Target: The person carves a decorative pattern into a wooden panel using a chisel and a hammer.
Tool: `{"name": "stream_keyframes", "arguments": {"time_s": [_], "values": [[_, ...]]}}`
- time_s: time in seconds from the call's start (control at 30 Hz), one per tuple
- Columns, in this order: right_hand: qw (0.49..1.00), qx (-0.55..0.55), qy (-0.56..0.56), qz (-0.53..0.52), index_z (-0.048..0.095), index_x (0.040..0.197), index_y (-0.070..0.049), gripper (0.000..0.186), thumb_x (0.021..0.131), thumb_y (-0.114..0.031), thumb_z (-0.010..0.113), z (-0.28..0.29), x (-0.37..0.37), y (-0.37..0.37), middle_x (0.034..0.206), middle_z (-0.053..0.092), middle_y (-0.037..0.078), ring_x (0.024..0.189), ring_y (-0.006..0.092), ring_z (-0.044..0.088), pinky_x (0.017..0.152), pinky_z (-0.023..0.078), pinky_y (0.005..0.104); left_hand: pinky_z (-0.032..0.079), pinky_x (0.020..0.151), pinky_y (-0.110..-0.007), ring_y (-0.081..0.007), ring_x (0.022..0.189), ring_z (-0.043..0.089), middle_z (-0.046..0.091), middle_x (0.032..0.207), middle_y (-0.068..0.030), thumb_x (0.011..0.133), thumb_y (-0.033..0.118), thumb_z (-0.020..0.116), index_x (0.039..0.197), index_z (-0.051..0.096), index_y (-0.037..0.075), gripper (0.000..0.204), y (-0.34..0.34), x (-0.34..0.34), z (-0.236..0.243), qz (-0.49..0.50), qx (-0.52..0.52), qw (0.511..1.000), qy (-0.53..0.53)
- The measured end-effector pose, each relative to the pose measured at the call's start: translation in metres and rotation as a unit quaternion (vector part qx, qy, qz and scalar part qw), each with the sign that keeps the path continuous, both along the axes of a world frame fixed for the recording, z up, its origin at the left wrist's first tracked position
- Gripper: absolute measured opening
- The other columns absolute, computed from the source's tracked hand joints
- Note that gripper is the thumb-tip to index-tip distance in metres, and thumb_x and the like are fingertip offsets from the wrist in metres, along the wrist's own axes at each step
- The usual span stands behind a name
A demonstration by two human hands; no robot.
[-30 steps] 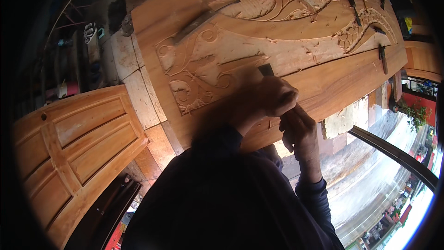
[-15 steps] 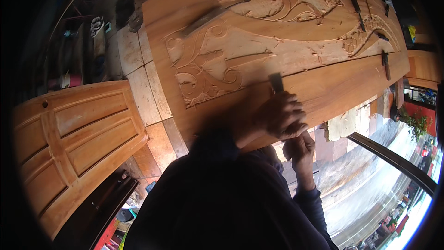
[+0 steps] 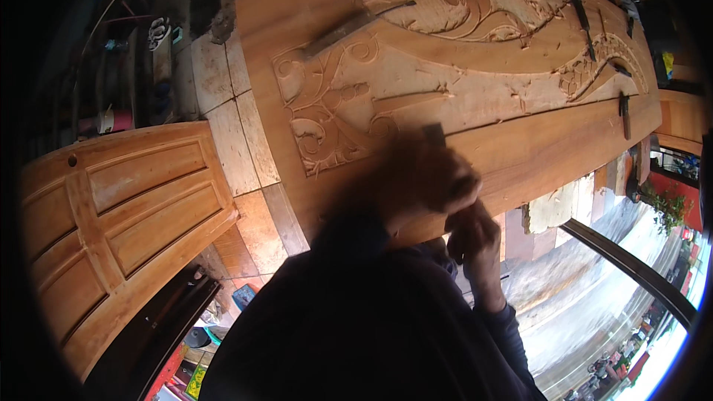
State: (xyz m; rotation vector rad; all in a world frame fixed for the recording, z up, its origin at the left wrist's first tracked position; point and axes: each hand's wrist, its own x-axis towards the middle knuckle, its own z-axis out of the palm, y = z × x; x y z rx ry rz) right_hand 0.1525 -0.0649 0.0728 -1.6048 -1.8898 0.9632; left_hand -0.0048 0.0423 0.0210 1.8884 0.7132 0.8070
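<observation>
A broad wooden door panel (image 3: 535,134) carved with scrolls and leaves lies in front of me. My left hand (image 3: 434,178), smeared by motion, is closed around a chisel (image 3: 433,131) whose dark flat blade points away from me, over the plain wood just below the carved field. Directly below it, near the panel's close edge, my right hand (image 3: 475,236) is closed at the chisel's rear end; the handle itself is hidden by my hands. Farther left, a long flat tool (image 3: 356,28) rests across the carving.
Several dark-handled tools, such as a chisel (image 3: 624,116), lie at the panel's right end. Wood chips dot the carving. A panelled door (image 3: 148,200) stands at left beside floor tiles (image 3: 252,160). A dark post (image 3: 631,271) slants at lower right.
The chisel and both hands have shifted a little left across the panel. My left hand is more blurred, and my right hand has turned slightly. The whole view has swung a little.
</observation>
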Motion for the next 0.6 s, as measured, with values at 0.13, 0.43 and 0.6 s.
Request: {"name": "stream_keyframes", "arguments": {"time_s": [0.13,0.43,0.6], "values": [[0.998,0.041,-0.019,0.033,0.065,0.127,0.002,0.049,0.08,0.016,0.067,-0.001,0.002,0.004,0.111,0.07,0.024,0.073,0.0251,0.073,0.058,0.057,0.0342,0.05,0.062,-0.05,-0.0352,0.061,0.064,0.064,0.064,-0.0114,0.087,0.026,0.054,0.065,0.062,0.011,0.028,-0.007,0.012,-0.025,0.048,0.032,0.995,-0.082],[0.989,0.139,-0.012,0.05,0.064,0.113,0.002,0.036,0.081,0.016,0.062,-0.015,0.003,0.024,0.087,0.065,0.015,0.067,0.0255,0.067,0.051,0.051,0.0365,0.048,0.065,-0.049,-0.0364,0.069,0.063,0.058,0.067,-0.0143,0.095,0.04,0.052,0.068,0.057,0.008,0.042,0.02,0.0,-0.002,0.014,0.03,0.998,0.048],[0.995,0.086,-0.029,0.044,0.066,0.125,0.004,0.041,0.085,0.014,0.063,0.001,-0.006,0.01,0.107,0.071,0.022,0.068,0.0229,0.07,0.055,0.056,0.0345,0.052,0.061,-0.048,-0.0339,0.064,0.064,0.062,0.066,-0.0125,0.09,0.032,0.054,0.068,0.063,0.013,0.03,-0.003,0.004,-0.03,0.042,0.044,0.998,-0.001]]}}
